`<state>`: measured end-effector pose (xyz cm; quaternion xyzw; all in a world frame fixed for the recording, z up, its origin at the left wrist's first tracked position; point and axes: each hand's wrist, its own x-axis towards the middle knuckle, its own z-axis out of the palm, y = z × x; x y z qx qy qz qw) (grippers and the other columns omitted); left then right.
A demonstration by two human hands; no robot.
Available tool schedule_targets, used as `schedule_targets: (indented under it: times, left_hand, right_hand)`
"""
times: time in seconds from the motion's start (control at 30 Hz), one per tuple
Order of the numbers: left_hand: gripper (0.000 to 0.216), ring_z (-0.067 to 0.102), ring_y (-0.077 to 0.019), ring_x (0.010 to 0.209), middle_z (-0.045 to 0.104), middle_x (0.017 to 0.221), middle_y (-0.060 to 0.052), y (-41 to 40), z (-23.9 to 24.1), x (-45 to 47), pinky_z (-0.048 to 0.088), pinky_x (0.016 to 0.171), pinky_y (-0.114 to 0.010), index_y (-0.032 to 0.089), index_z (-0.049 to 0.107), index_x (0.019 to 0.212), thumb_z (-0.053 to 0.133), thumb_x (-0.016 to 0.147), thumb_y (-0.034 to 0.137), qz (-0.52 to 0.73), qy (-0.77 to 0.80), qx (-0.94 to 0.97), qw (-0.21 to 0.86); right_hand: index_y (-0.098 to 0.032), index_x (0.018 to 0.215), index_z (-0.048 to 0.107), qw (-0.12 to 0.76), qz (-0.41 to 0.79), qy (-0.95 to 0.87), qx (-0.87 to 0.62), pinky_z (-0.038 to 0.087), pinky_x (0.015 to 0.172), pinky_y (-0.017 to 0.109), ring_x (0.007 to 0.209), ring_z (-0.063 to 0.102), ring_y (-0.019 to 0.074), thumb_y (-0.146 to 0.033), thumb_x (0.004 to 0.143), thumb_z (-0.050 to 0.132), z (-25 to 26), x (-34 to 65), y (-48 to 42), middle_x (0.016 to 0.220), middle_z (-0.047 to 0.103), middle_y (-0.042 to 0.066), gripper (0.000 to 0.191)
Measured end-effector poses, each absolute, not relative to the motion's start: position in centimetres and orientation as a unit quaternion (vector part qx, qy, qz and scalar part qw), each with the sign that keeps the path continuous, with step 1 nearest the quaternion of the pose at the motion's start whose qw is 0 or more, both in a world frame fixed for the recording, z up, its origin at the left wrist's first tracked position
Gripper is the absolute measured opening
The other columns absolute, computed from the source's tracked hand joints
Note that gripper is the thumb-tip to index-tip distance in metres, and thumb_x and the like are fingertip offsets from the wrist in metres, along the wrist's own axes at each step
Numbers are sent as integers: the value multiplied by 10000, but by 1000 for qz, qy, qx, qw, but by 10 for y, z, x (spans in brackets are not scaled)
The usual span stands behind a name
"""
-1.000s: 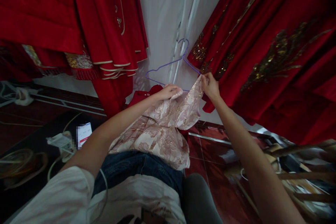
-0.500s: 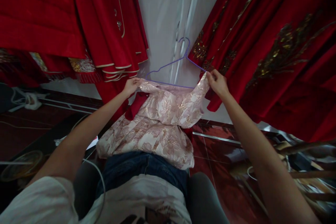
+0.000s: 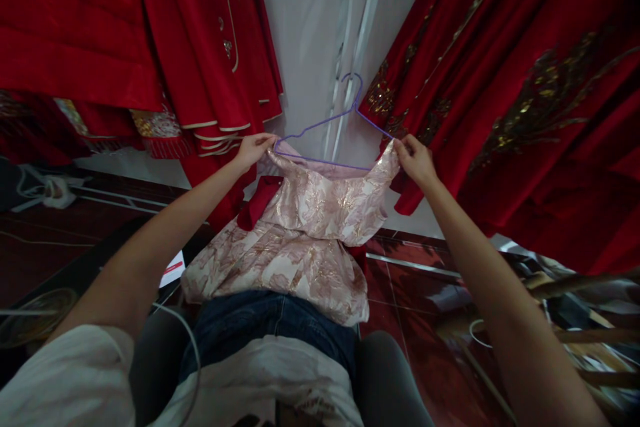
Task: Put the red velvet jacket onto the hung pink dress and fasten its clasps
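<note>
A seated person holds up a small pink and gold brocade dress [image 3: 310, 227] by its shoulders, with its skirt spilling over their jeans-clad lap [image 3: 270, 320]. The left hand [image 3: 255, 147] pinches the dress's left shoulder between thumb and fingers at the left end of a thin purple wire hanger [image 3: 320, 123]. The right hand [image 3: 415, 159] pinches the other shoulder at the hanger's right end, fingers pressed together on the cloth. The hanger's bottom bar runs along the neckline and its hook points up, free of any rail. A dark red bow [image 3: 257, 197] hangs at the dress's left side. Red embroidered garments hang to the left [image 3: 100, 33] and right [image 3: 525, 113], with a white sheet [image 3: 310, 27] between them and a dark red tiled floor [image 3: 410, 287] below.

To seat the dress well, each shoulder seam probably needs pulling fully over its wire end, evenly on both sides. The brocade looks slippery, so a lopsided pull could slide it off.
</note>
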<state>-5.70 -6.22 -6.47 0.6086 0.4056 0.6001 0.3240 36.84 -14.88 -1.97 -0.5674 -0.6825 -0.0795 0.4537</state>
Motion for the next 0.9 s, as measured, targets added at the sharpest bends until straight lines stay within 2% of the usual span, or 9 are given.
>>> schedule_targets:
  times: [0.13,0.23,0.43,0.63,0.9]
  left_hand:
    - [419,645,-211,899,741,946,-104,-60,-29,-38,485,851,-289,119,753,845,799,638,481,572,379,652,323]
    - [391,644,-215,876,745,921,-109,-60,-21,-34,491,822,-296,122,756,819,812,628,458,561,385,652,335]
    - [287,619,-159,724,733,822,-86,-61,-48,-54,479,712,-261,117,744,785,791,653,367,592,462,569,337]
    - [339,590,-131,656,703,756,-55,-69,-80,-75,470,648,-248,126,720,776,790,627,422,592,469,528,389]
    - [293,586,-121,656,694,756,-42,-82,-65,-77,479,671,-251,137,706,766,785,656,397,582,428,532,442]
  right_hand:
    - [-218,752,545,464,-74,-679,-563,406,614,296,593,458,163,-752,847,350,-22,367,-150,622,523,8,576]
    - [-219,750,542,466,-77,-678,-563,409,613,291,595,462,162,-742,852,356,-22,366,-151,626,525,6,565]
    - [-226,751,522,459,-75,-679,-568,403,605,285,596,483,172,-716,869,359,-21,368,-150,600,528,2,530]
    - [-228,747,508,452,-81,-679,-572,383,587,283,572,476,167,-704,873,370,-20,369,-150,586,516,-2,512]
    - [-229,751,517,451,-88,-684,-567,390,614,296,594,496,181,-700,877,362,-19,370,-151,617,535,11,512]
